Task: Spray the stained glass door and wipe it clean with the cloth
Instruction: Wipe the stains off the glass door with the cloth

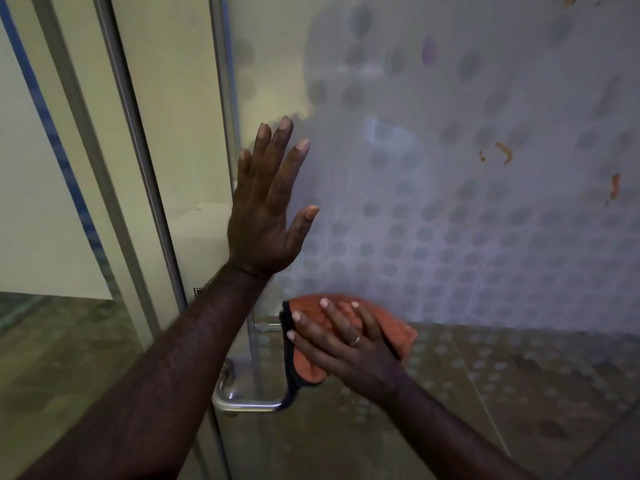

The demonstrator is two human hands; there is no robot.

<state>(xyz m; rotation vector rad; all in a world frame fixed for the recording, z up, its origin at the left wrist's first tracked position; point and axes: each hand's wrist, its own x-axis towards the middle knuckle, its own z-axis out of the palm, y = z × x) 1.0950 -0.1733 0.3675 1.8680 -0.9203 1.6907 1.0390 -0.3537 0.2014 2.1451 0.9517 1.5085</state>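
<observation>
The glass door (450, 209) fills the right of the view, frosted with rows of grey dots. Orange-brown stains (504, 152) mark it at the upper right, with another streak (614, 185) further right. My left hand (270, 202) lies flat against the glass near the door's left edge, fingers spread. My right hand (349, 344) presses an orange cloth (311, 365) with a dark edge against the lower glass, fingers spread over it. No spray bottle is in view.
A metal door handle (242, 403) sticks out just below and left of the cloth. The door's metal frame (221, 98) runs upright left of my left hand. Further left stand more glass panels and frame posts (145, 168). Tiled floor shows through the glass.
</observation>
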